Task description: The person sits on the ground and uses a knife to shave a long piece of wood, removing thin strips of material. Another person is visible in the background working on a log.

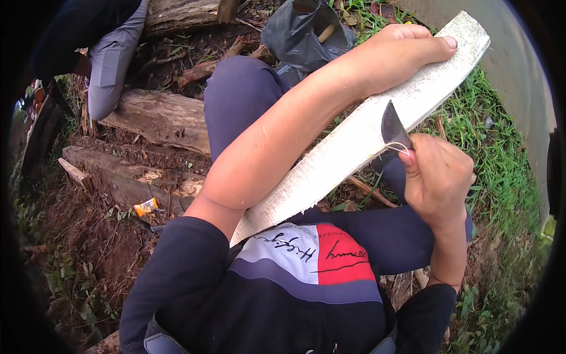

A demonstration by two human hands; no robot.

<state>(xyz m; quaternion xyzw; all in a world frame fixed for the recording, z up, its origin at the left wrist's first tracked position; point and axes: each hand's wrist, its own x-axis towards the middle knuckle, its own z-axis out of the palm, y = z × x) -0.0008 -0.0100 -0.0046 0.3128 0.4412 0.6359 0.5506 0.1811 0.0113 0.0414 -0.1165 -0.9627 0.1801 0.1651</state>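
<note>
A long, pale, plank-like strip (336,156) with a rough, fibrous face slants from my waist up to the far right. My left hand (407,52) is wrapped over its far part, the thumb lying along the top face. In my right hand (439,177) is a knife (392,125) with a short, dark, pointed blade; the fist hides its handle. The blade points away from me and lies against the strip's right edge. A thin pale fibre loops beside the blade, close to my right thumb. The strip's near end rests against my shirt.
A dark plastic bag (306,35) with a wooden handle sticking out stands beyond my knee. Weathered logs (156,118) lie to the left, near another person's grey-trousered leg (115,65). A small orange wrapper (145,206) lies on the soil. Grass (495,159) and a grey sheet (525,71) border the right.
</note>
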